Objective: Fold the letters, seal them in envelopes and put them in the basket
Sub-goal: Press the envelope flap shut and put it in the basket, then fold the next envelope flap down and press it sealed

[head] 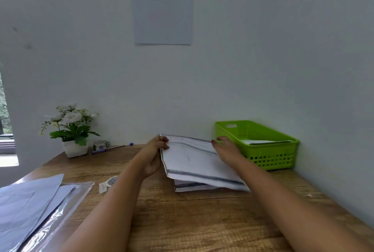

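A white envelope (194, 160) with grey stripes is lifted a little above the wooden table (182, 221). My left hand (155, 156) pinches its left edge, and my right hand (226, 150) grips its right edge with the thumb on top. Under it lies another striped envelope or a small pile (188, 187); how many I cannot tell. A green plastic basket (269, 150) stands just to the right against the wall, with a white envelope (261, 142) inside. Loose sheets of letter paper (28, 197) lie at the near left on a clear plastic sleeve (66, 209).
A roll of stickers (110, 183) lies left of my left forearm. At the back left stand a white pot of flowers (70, 130), a tape roll (100, 144) and a blue pen (111, 148). The wall closes off the back and right; a printed sheet (163, 6) hangs on it.
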Tool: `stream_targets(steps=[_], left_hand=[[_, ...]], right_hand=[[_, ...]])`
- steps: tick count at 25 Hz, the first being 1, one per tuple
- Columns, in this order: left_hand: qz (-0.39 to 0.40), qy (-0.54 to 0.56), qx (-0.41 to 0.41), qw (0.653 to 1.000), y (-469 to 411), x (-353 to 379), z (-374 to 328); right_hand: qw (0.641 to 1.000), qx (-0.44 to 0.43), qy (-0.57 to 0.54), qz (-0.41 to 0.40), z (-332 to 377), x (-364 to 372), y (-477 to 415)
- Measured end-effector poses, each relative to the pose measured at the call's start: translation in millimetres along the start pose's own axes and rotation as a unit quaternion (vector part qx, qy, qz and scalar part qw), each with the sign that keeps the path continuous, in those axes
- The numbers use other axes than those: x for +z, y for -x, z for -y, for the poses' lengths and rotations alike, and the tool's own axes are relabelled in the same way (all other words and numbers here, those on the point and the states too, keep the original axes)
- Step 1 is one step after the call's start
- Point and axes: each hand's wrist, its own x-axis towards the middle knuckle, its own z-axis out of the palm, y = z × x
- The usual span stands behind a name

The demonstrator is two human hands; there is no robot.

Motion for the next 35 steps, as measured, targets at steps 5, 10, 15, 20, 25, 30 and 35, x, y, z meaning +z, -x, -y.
stream_targets(steps=[5, 10, 15, 20, 25, 30, 35], left_hand=[[0.01, -0.247, -0.061, 0.967, 0, -22, 6], [-0.055, -0.208, 0.081, 0.973, -11, -25, 16], [-0.043, -0.094, 0.126, 0.987, -10, -21, 12], [-0.01, -0.037, 0.126, 0.991, -4, -19, -1], [-0.021, -0.159, 0.214, 0.964, 16, -9, -11], [-0.161, -0.42, 0.29, 0.845, 33, -6, -13], [-0.181, -0.61, 0.34, 0.693, 44, 2, -16]], right_hand=[[0.997, 0.019, -0.055, 0.046, -5, -10, 12], [0.964, 0.068, -0.213, 0.146, -10, -14, 12], [0.963, -0.002, -0.224, 0.15, -11, -26, 5], [0.956, -0.094, -0.241, 0.14, -3, -33, 9], [0.976, -0.188, -0.106, 0.041, 5, -36, 20], [0.963, -0.263, 0.038, -0.043, 7, -37, 20], [0.968, -0.24, 0.07, -0.027, 3, -33, 17]])
